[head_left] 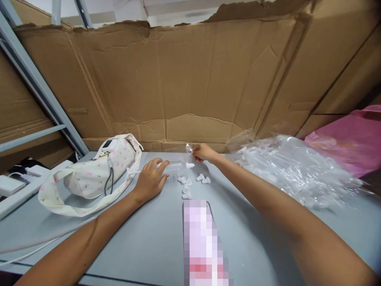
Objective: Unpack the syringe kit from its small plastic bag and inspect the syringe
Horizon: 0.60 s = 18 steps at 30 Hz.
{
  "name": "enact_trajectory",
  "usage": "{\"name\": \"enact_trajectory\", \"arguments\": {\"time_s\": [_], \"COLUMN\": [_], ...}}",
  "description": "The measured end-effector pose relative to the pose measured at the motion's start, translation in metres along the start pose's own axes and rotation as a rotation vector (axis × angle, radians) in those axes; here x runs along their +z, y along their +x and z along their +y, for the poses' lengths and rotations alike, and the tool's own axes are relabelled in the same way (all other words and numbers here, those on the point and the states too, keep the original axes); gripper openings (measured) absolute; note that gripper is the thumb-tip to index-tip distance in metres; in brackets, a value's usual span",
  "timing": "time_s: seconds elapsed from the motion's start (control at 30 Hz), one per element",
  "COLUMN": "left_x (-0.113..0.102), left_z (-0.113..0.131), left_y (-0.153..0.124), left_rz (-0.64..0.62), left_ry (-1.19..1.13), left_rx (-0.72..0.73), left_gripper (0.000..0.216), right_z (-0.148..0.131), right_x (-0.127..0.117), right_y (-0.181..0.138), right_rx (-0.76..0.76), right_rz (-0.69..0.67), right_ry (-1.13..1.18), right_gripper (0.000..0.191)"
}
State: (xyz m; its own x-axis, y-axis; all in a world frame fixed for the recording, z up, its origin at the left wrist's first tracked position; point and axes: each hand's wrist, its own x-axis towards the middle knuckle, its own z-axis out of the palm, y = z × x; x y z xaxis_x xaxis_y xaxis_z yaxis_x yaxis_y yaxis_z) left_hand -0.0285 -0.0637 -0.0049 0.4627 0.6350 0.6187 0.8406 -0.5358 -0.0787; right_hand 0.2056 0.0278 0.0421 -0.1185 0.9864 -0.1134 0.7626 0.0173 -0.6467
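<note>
My left hand (151,178) lies on the grey table (149,238), its fingers curled over the end of a clear ribbed plastic bottle (175,167) lying on its side. My right hand (203,152) reaches farther back, near the cardboard wall, and pinches a small piece of clear plastic film (188,147). Several small white plastic caps (190,183) lie scattered on the table between and just in front of both hands.
A cream floral shoulder bag (95,174) with a small device on it lies at the left. At the right sits a big clear bag of plastic parts (291,167), with a pink bag (348,139) behind. Cardboard sheets (190,79) wall off the back. A blurred pink object (202,242) lies in front.
</note>
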Motion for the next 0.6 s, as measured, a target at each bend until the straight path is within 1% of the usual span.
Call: {"name": "enact_trajectory", "arguments": {"time_s": [0.07,0.13,0.2,0.3,0.37,0.47,0.53,0.6], "left_x": [0.003,0.005,0.005,0.005,0.005,0.006,0.006,0.007], "left_z": [-0.001,-0.003,-0.004,-0.006,-0.005,-0.005,-0.005,-0.005], "left_y": [-0.003,-0.006,-0.009,-0.011,-0.012,-0.011,-0.01,-0.01], "left_rz": [-0.015,-0.026,-0.034,-0.044,-0.05,-0.052,-0.048,-0.046], "left_ry": [-0.007,-0.013,-0.019,-0.028,-0.034,-0.033,-0.03,-0.025], "left_rx": [0.008,0.008,0.009,0.014,0.018,0.024,0.027,0.03], "left_gripper": [0.036,0.036,0.037,0.037,0.037,0.037,0.037,0.037], "right_z": [-0.003,-0.006,-0.009,-0.006,0.001,0.021,0.035,0.046], "right_x": [0.006,0.007,0.006,0.008,0.013,0.026,0.035,0.041], "right_y": [-0.002,-0.011,-0.029,-0.07,-0.1,-0.138,-0.155,-0.165], "right_rx": [-0.023,-0.061,-0.115,-0.229,-0.3,-0.374,-0.45,-0.5], "right_rz": [0.047,0.118,0.179,0.2,0.18,0.151,0.147,0.141], "right_ry": [-0.089,-0.168,-0.226,-0.27,-0.274,-0.246,-0.152,-0.079], "right_gripper": [0.034,0.033,0.033,0.028,0.031,0.033,0.034,0.036]}}
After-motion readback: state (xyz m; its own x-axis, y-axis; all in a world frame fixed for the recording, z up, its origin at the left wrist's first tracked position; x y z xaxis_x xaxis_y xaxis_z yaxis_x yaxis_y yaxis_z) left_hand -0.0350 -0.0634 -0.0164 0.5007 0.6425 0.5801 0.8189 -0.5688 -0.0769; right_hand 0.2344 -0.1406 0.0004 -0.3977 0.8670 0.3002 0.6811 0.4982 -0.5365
